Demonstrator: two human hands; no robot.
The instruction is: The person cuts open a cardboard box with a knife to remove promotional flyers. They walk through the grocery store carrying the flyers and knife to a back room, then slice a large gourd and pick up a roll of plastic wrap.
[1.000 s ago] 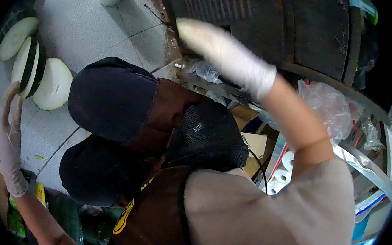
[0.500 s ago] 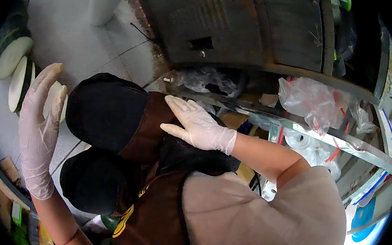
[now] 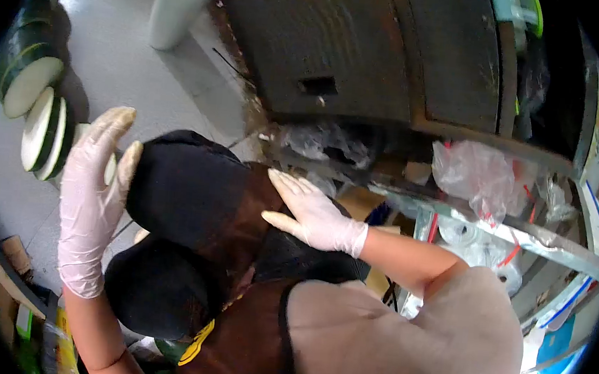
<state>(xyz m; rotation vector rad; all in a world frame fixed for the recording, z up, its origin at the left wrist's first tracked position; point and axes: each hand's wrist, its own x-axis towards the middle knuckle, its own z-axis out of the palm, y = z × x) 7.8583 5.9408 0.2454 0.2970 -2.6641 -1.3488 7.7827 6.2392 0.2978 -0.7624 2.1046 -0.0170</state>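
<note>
My left hand (image 3: 94, 202), in a whitish thin glove, is raised beside my knee (image 3: 180, 185). Its fingers are stretched and slightly curved, the thumb stands apart, and nothing shows between them. Just past the fingertips lie round slices of winter melon (image 3: 39, 130), white inside with dark green skin, some half hidden by the hand. A longer cut piece of winter melon (image 3: 22, 60) lies behind them on the tiles. My right hand (image 3: 315, 216), gloved too, rests flat with fingers extended on the brown apron (image 3: 253, 197) over my thigh.
A white roll (image 3: 180, 9) stands upright on the tiled floor (image 3: 120, 53). Ahead is a dark, rusty metal cabinet (image 3: 324, 48). To the right, a low metal shelf (image 3: 556, 239) holds crumpled plastic bags (image 3: 476, 176) and clear plastic rolls (image 3: 461, 231). Packages (image 3: 66, 337) lie at the lower left.
The view has shifted, so most things sit further right and lower, and more of the roll and melon shows. Both hands keep much the same pose.
</note>
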